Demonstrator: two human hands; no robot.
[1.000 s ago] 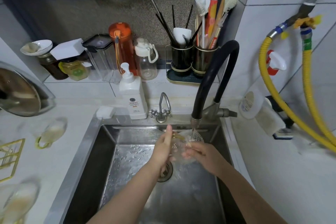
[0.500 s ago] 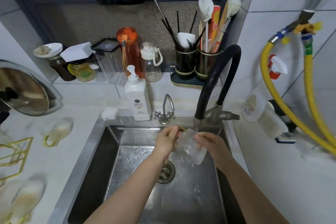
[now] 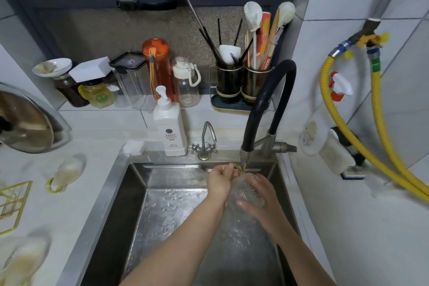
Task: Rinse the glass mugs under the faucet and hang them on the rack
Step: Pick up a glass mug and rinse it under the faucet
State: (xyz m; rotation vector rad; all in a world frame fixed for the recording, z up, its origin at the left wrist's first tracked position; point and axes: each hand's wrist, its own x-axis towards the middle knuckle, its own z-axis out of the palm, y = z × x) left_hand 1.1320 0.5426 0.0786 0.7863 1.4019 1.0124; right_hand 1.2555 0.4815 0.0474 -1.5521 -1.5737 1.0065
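We hold a glass mug (image 3: 248,190) under the black faucet (image 3: 267,102), over the steel sink (image 3: 111,195); left hand (image 3: 219,184) grips its gold handle, right hand (image 3: 261,197) cups its body. 2 more mugs (image 3: 63,173) lie on the worktop (image 3: 76,211).

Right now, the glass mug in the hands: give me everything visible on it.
The glass mug is clear, textured glass with a gold-coloured handle, wet and beaded with water. It is held over the steel sink just below the black faucet spout, tilted. The left hand pinches the handle; the right hand cups the body, its fingers wrapped around the lower end. Which end is the mouth cannot be told.
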